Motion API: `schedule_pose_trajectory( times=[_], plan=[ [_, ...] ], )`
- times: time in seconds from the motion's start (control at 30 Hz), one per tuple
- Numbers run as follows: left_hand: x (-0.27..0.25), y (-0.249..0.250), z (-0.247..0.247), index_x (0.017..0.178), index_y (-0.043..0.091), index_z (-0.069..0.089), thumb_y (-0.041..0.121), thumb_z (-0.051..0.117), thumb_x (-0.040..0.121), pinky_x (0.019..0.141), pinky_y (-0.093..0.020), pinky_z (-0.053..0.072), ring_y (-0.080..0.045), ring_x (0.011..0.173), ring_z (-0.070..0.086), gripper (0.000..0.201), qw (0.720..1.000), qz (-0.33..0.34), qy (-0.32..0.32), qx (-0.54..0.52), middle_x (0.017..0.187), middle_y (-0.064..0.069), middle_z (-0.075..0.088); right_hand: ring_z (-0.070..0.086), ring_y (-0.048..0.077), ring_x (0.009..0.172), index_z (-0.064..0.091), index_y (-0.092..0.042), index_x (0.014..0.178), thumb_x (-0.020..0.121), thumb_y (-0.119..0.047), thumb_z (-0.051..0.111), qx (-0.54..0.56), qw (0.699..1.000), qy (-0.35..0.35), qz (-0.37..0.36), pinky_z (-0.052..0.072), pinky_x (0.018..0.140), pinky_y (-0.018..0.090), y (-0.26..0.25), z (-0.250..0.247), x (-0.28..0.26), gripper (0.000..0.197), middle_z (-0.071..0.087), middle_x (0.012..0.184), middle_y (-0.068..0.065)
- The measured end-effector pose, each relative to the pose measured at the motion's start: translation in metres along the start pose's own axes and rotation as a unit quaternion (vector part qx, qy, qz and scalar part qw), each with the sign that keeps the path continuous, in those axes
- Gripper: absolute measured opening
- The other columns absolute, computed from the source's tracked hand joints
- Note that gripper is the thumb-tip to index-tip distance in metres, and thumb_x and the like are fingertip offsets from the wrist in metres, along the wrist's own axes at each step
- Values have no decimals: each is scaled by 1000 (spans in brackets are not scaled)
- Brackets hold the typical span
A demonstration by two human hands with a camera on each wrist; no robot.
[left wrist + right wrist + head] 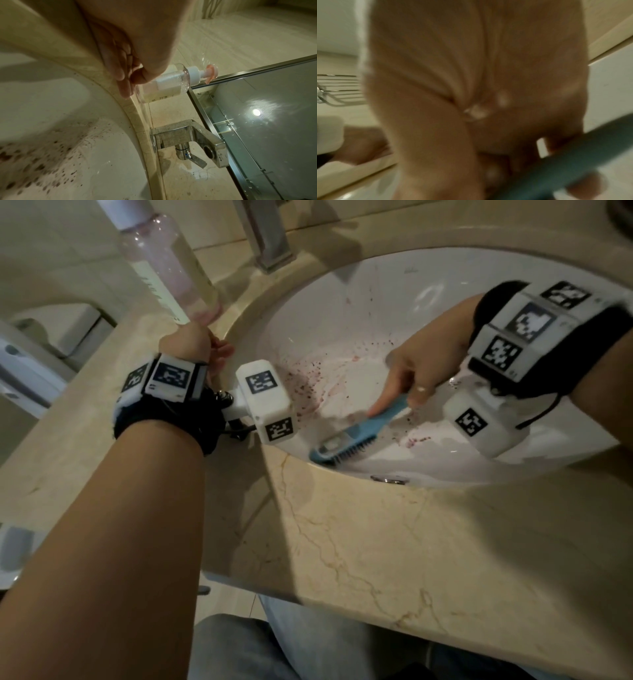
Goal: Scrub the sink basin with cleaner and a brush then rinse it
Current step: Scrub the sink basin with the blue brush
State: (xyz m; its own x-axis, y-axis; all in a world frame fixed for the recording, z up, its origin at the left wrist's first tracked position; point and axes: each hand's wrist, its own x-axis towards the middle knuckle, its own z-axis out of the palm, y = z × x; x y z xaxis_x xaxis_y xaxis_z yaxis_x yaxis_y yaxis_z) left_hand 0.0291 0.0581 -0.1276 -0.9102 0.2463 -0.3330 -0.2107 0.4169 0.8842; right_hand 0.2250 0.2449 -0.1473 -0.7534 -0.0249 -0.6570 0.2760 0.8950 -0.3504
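The right hand [428, 364] grips the blue scrub brush [356, 433] by its handle, forefinger laid along it; bristles at seven o'clock meet the stained sink basin [342, 313]. The left hand [191, 345], relaxed, touches the pump bottle [169, 82] at the basin's ten o'clock rim.

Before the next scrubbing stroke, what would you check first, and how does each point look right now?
1. Right hand grips the blue brush by its handle: ok.
2. Bristles reach the sink basin: ok, they meet its near wall.
3. Reddish stains gone: not ok, many specks remain.
4. Left hand clear of the brush's path: ok, it rests at the rim by the pump bottle.
5. Cleaner spread on the stains: cannot tell.
6. Faucet running: cannot tell.
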Motion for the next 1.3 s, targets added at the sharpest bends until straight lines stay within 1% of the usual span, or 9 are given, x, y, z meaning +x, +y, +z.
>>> schedule_pose_trajectory(
  times=[0.1,0.23,0.33,0.47,0.63,0.83,1.03,1.2,1.3],
  plan=[
    [-1,1,1,63,12,37,12,34,96,27,-13,27,-4,18,32,33,1000,-4,-13,1,27,6,43,44,12,72,52,-56,112,90,-10,57,-35,999,-4,16,36,68,18,8,1,-8,51,58,83,-2],
    [-2,0,2,64,12,39,8,33,95,28,-13,28,-3,18,34,32,1000,4,-11,-9,31,5,47,45,19,74,54,-41,128,93,-8,49,-69,991,111,29,41,71,30,18,4,14,49,63,103,16],
    [0,-2,2,67,13,46,9,40,92,28,-12,28,-4,19,38,26,1000,7,17,-15,53,2,53,44,1,52,54,-49,118,92,-7,52,-44,996,75,28,38,55,15,20,3,6,50,63,75,-2],
    [8,-3,-1,62,12,37,8,34,92,27,-12,25,-5,18,35,30,1000,3,-6,-30,28,4,44,40,4,46,56,-45,121,91,-3,53,-15,999,-5,40,33,45,9,19,6,-4,52,54,74,0],
    [13,-5,-2,65,13,43,10,38,91,28,-13,25,-5,20,36,26,998,18,-10,-52,29,5,42,41,4,58,48,-27,136,93,-2,48,-61,987,133,65,38,52,1,30,6,6,50,49,85,-13],
    [13,-4,-1,64,13,37,7,32,92,26,-11,22,-5,17,33,29,999,6,-13,-32,27,6,42,43,9,68,56,-56,109,90,-10,57,-34,997,-17,71,37,70,21,28,4,-1,50,55,81,-9],
    [14,-3,-3,64,11,44,10,38,95,30,-14,32,-5,21,42,31,999,18,7,-28,29,6,50,52,21,82,51,-36,132,93,-5,47,-97,976,143,130,46,79,33,55,6,2,50,64,105,8],
    [13,-4,-1,65,13,38,10,30,98,28,-11,31,-3,20,39,33,999,30,-27,1,26,5,46,45,13,70,56,-50,111,87,0,56,-1,995,-10,99,35,65,19,54,12,-19,56,56,85,2],
    [14,-2,0,66,16,34,5,24,96,26,-12,22,-7,17,30,33,999,10,-44,0,24,4,39,45,14,75,53,-51,115,88,-4,56,-18,994,12,105,36,67,19,54,18,-20,55,62,94,7]
  ],
)
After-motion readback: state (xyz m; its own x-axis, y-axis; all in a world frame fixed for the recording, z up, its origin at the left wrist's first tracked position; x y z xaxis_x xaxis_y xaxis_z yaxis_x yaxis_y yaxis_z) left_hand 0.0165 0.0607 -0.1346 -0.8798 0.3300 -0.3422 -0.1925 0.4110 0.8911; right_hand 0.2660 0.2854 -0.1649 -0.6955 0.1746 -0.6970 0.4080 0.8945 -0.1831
